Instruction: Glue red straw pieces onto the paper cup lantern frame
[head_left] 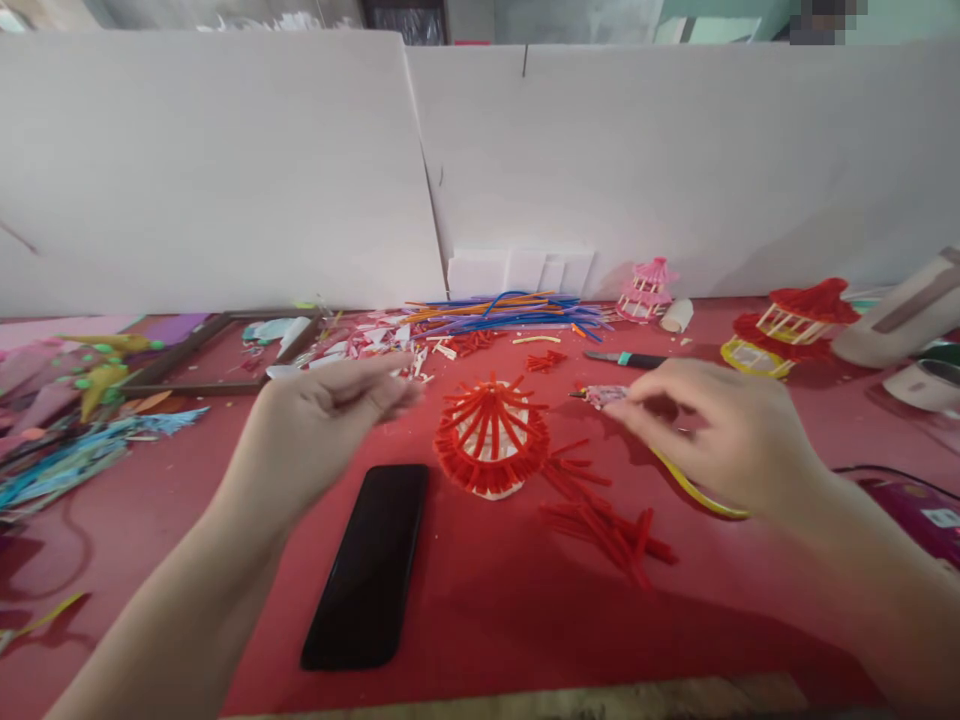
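In the middle stands a small round roof model (493, 440) built of red fuzzy pipe cleaners over a pale base. To its left my left hand (319, 430) hovers, thumb and fingers pinched together and slightly blurred; whatever is in the pinch cannot be made out. My right hand (712, 430) is on the other side, its fingertips closed at a small pinkish-white object with a dark pointed tip (600, 397). The hand hides the rest of that object. Short cut red pipe cleaner pieces (611, 530) lie in front, close to the model.
A black phone (367, 565) lies at front left. Behind are a cutter knife (626, 359), long blue and orange stems (510, 315), and a pink pagoda (646, 290). A red-roofed model (806, 310) stands right, a wooden frame (195, 350) left. White boards (225, 170) wall the back.
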